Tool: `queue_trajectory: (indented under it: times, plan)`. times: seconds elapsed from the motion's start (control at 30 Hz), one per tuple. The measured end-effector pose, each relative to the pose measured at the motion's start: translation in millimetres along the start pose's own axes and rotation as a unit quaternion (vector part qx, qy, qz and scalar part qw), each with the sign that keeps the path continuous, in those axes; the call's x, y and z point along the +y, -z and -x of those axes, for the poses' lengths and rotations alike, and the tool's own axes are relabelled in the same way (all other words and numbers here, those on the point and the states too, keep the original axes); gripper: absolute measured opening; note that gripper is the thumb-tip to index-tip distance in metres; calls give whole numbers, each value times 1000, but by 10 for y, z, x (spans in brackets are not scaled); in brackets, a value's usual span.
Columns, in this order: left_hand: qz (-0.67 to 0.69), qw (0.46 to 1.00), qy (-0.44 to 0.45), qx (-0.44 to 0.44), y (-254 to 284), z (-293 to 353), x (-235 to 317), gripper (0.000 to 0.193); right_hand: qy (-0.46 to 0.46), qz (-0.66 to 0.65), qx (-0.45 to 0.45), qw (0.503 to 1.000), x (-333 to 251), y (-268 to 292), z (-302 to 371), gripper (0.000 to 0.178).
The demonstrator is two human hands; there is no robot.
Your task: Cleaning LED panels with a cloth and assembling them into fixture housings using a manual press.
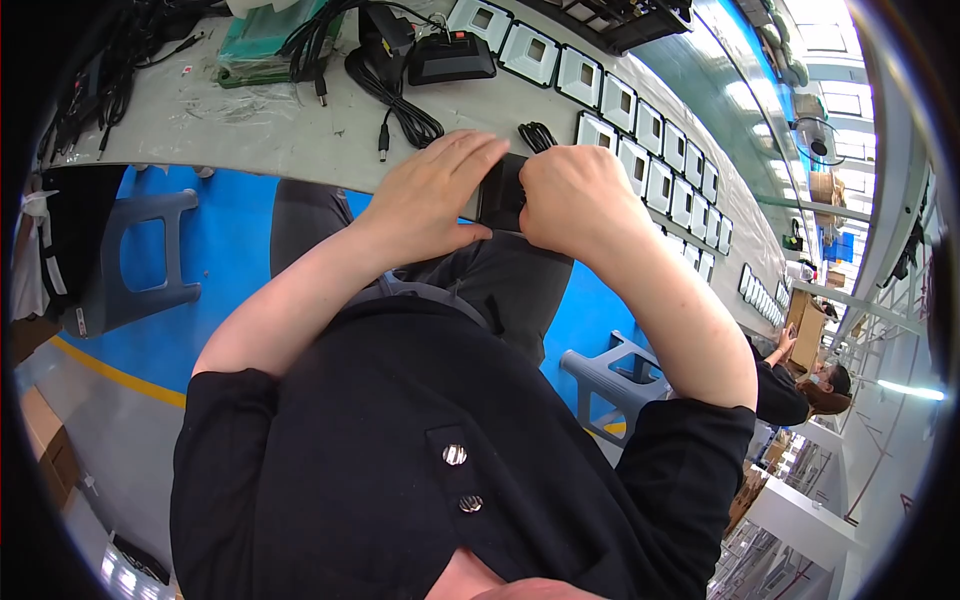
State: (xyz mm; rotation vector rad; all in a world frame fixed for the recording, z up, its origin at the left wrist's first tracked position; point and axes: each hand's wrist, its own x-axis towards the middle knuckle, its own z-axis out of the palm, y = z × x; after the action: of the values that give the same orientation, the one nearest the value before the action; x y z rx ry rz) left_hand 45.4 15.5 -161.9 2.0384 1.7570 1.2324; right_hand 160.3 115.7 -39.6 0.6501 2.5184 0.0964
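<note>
Between my hands, at the table's front edge, is a dark flat-sided black box [497, 197]; most of its right side is hidden. My left hand [437, 195] holds its left side, with long straight fingers along the far end and the thumb at the near end. Curled into a fist, my right hand [578, 195] closes on the box's right side; its fingertips are out of sight. Just beyond that hand lies a coiled black cable [537, 136]. Farther back is a black device with a sloped base [452, 58], beside a black cord with a barrel plug [400, 115].
Rows of white-framed square units [580, 75] cover the table's right side. Green sheets in plastic [262, 45] and more black cords [110, 95] lie at the left. Grey stools [150, 260] stand on the blue floor. Another person [800, 385] handles a carton at the far right.
</note>
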Motion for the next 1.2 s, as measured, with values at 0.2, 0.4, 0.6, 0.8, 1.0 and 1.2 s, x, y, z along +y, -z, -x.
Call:
queue_trajectory:
  times: [0.2,0.4,0.6,0.8,1.0,1.2]
  plan:
    - [15,998,13,-51,64,-74,16,76,-15,-80,22,996,113,-13,74,24]
    - [0,997,24,-75,57,-96,27,77,25,-196,155,968,353,-468,224,53]
    - [21,997,19,-74,-4,-134,136,73,-10,-275,185,944,374,-684,186,60]
    - [5,998,32,-59,8,-140,142,71,-49,-308,226,923,302,-821,292,66]
    - [39,999,1,-17,228,-17,89,71,-30,-286,97,953,-44,-523,819,60]
    - [43,997,52,33,1391,156,151,78,171,-470,287,817,-318,46,650,27]
